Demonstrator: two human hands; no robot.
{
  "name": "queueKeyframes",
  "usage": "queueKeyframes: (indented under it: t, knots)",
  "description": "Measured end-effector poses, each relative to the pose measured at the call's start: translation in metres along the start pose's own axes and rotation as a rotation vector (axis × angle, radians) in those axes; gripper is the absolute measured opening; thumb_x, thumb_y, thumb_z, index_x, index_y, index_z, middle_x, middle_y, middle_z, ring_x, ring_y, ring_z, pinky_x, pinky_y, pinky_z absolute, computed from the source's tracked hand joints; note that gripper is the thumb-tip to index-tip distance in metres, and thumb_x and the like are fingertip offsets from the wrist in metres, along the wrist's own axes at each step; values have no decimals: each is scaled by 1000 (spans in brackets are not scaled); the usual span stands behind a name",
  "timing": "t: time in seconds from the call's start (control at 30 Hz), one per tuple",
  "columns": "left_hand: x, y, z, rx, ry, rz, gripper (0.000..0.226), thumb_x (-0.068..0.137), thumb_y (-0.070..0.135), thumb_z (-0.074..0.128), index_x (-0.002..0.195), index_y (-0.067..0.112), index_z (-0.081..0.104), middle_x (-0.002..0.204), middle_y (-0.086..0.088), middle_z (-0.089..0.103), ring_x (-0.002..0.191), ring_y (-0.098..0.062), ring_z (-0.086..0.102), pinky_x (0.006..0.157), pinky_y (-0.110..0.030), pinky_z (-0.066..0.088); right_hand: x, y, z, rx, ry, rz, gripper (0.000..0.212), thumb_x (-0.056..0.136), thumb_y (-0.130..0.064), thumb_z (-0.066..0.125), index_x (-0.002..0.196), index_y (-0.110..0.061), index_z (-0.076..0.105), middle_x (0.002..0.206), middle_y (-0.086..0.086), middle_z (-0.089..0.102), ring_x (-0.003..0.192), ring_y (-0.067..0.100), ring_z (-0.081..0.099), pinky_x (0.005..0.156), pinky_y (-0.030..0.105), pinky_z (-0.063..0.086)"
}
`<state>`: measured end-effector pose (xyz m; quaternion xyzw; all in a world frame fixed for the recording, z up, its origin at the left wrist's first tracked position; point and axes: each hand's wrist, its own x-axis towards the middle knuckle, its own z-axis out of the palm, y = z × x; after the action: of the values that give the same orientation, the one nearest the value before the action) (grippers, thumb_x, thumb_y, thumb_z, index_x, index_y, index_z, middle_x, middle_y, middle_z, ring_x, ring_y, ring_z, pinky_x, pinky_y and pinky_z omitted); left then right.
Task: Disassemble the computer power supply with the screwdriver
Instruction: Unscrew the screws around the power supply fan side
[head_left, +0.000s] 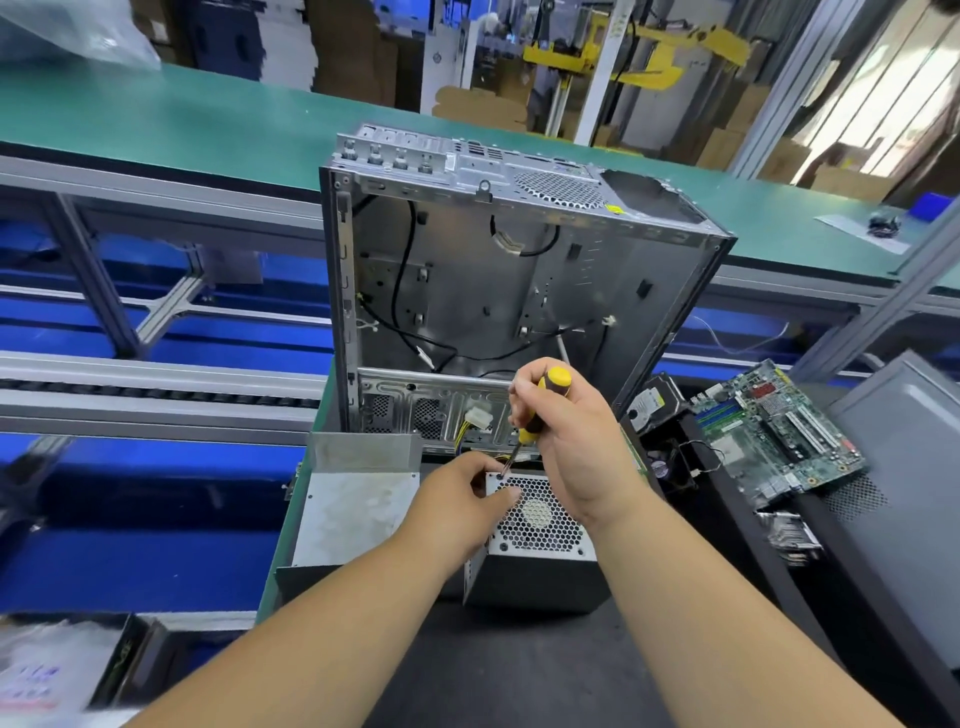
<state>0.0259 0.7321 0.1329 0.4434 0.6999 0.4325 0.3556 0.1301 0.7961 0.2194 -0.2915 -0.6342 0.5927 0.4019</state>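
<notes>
While an emptied computer case (493, 270) stands open on the bench, the power supply (535, 535) sits just in front of it, fan grille up. A motherboard (774, 431) lies to the case's right. The left hand (462, 499) grips the supply's near corner; the right hand (566, 441) clenches the yellow-and-black screwdriver (540, 410), tip on a corner screw.

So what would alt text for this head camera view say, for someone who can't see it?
A right hand holds a yellow-and-black screwdriver with its tip at a corner screw of a power supply, which the left hand steadies. Behind stands an open, empty computer case; a circuit board lies to the right.
</notes>
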Motion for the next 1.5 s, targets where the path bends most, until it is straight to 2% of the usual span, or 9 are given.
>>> queueKeyframes:
  t: [0.1, 0.37, 0.53, 0.77, 0.87, 0.97, 1.13, 1.3, 1.5]
  knots:
    - [-1, 2, 0, 14, 13, 1, 19, 86, 40, 72, 86, 47, 54, 84, 7, 61, 61, -2, 53, 44, -4, 39, 1, 1, 0, 42, -27, 16, 12, 86, -22, 59, 75, -23, 58, 72, 2, 48, 70, 14, 45, 73, 30, 38]
    - [-4, 0, 5, -20, 42, -14, 9, 87, 36, 70, 90, 38, 62, 76, -1, 63, 48, 1, 49, 42, -10, 38, 9, 2, -3, 228, -91, 42, 19, 87, -15, 56, 70, -18, 50, 67, 3, 43, 65, 17, 39, 61, 20, 39]
    - [-5, 4, 6, -8, 61, -31, 15, 88, 34, 71, 88, 44, 60, 90, 3, 68, 64, -5, 57, 45, -5, 40, 14, -2, -8, 161, -117, 0, 22, 87, -15, 54, 67, -21, 50, 63, 2, 42, 63, 16, 37, 60, 19, 39]
    - [-6, 3, 11, -50, 101, -63, 20, 88, 32, 72, 88, 46, 57, 100, 1, 70, 82, -17, 65, 60, -17, 46, 16, 3, -16, 232, -170, 35, 20, 86, -14, 54, 67, -20, 49, 62, 1, 41, 61, 16, 37, 63, 26, 35]
    - [-6, 3, 12, -33, 109, -69, 20, 88, 34, 72, 89, 46, 56, 101, 6, 69, 85, -14, 65, 58, -11, 45, 18, 4, -17, 212, -194, 33, 22, 86, -16, 55, 65, -23, 51, 61, -1, 42, 61, 15, 37, 62, 24, 36]
    - [-4, 2, 11, -16, 107, -64, 18, 87, 34, 72, 95, 44, 59, 104, 9, 68, 94, -8, 62, 68, -14, 43, 21, 4, -17, 222, -211, 43, 24, 87, -16, 54, 65, -25, 53, 60, -3, 43, 59, 13, 39, 63, 25, 37]
    - [-4, 0, 12, -51, 110, -45, 12, 88, 29, 72, 95, 37, 66, 89, 10, 69, 75, -1, 58, 59, -6, 38, 25, 2, -19, 278, -216, 48, 23, 86, -13, 53, 65, -20, 50, 60, 0, 42, 60, 16, 37, 66, 32, 33]
    - [-2, -4, 14, -67, 107, -51, 14, 89, 29, 71, 101, 33, 66, 100, 5, 69, 91, -13, 62, 76, -23, 46, 25, 4, -19, 225, -239, 60, 18, 82, -14, 54, 66, -20, 52, 61, 1, 41, 60, 15, 37, 63, 29, 33]
    - [-5, -2, 15, -37, 124, -34, 18, 90, 31, 69, 98, 44, 60, 98, 3, 66, 89, -14, 59, 67, -19, 45, 29, 6, -22, 307, -233, 83, 19, 86, -15, 54, 68, -19, 52, 62, 2, 41, 60, 16, 37, 67, 33, 32]
